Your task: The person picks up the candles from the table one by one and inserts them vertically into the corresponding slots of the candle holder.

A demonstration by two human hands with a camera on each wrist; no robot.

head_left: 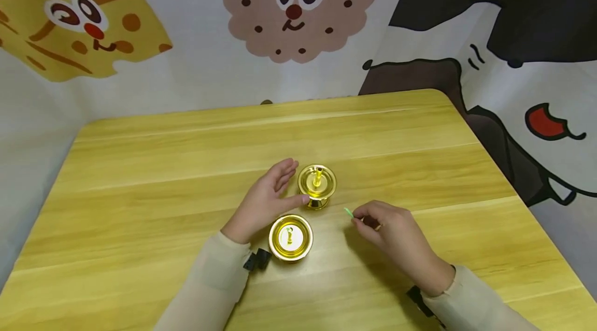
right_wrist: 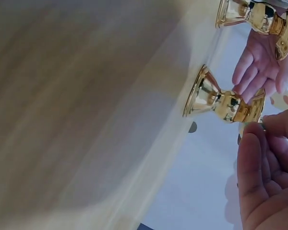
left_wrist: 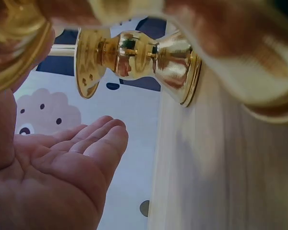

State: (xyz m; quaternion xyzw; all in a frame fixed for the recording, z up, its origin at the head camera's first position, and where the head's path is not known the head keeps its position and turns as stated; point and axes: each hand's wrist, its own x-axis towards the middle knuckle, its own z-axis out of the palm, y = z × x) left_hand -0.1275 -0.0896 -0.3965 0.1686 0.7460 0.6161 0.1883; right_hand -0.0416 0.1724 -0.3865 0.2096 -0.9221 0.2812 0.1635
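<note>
Two gold stands are sitting upright on the wooden table: the near stand and, at its one o'clock, the far stand. The step in hand seems to be positioning a thin green sliver, which is showing between four and five o'clock from the far stand, apart from both. The right hand is pinching it at the fingertips. The left hand, at the far stand's nine o'clock, is grasping nothing: its fingers are stretching out loosely, and its thumb tip is lying at the rim, though whether it is touching I cannot tell. The next move is probably calling for a fine, steady pinch, since so little of the sliver is protruding. It is looking narrow, straight and bright green; the far stand's central post is gleaming gold.
</note>
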